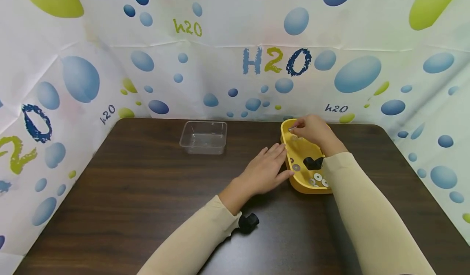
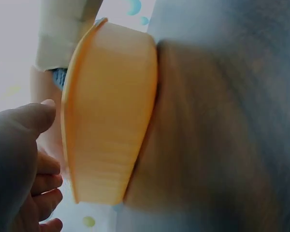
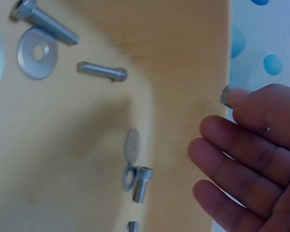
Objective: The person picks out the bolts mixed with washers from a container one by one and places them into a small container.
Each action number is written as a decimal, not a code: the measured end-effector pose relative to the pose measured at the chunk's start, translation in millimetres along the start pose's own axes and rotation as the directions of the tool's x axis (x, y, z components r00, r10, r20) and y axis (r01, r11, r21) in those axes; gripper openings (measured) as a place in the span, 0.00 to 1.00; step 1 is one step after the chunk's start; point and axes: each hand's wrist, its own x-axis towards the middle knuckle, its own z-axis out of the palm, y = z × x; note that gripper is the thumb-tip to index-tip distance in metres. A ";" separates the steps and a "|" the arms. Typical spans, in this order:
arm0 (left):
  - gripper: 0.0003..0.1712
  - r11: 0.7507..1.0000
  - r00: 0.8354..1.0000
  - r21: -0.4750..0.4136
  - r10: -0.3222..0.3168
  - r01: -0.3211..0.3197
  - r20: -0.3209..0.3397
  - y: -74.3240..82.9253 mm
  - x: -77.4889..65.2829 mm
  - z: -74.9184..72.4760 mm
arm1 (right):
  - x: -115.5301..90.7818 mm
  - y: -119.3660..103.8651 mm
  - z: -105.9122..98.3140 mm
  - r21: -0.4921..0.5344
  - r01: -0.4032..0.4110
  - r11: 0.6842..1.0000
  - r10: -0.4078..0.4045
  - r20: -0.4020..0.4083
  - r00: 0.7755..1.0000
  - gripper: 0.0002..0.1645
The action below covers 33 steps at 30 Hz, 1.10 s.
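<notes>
Right hand (image 1: pixel 316 131) is poised over the far end of the yellow tray (image 1: pixel 305 188); a small metal piece (image 3: pixel 225 96) is pinched between thumb and forefinger, its type can't be told. Remaining fingers are bent loosely. Left hand (image 1: pixel 260 171) is held at the tray's left rim, fingers extended, thumb set apart and laid toward the near part of that rim; nothing is gripped by it. Contact pressure can't be told.

Tray: smooth opaque plastic by its look, rounded corners, raised wall, elongated outline. Inside it, flat washers (image 3: pixel 37 53) are scattered, round with centre holes, dull silver; several are grouped at the near end. Socket-head bolts (image 3: pixel 142 183) are seen lying on the tray floor, cylindrical heads, threaded shanks; one is crossed over a washer's edge.

Both wrists are covered by cream cloth sleeves (image 1: pixel 196 238); black wrist units (image 1: pixel 249 222) are worn there.

Left of the tray, well apart, a clear box (image 1: pixel 203 149) is placed: thin transparent plastic, rectangular, rounded corners, lipped rim. All is carried by a dark wood-grain table (image 1: pixel 121 193). Behind the tray, a creased white sheet (image 1: pixel 220 5) is hung, printed with blue and green ovals and "H2O".
</notes>
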 end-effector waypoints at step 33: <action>0.38 0.904 0.856 -0.232 -0.418 0.359 -0.304 -149.8 -113.5 -49.1 | 17.1 -143.0 47.1 0.090 0.435 0.896 -0.415 -0.181 0.892 0.14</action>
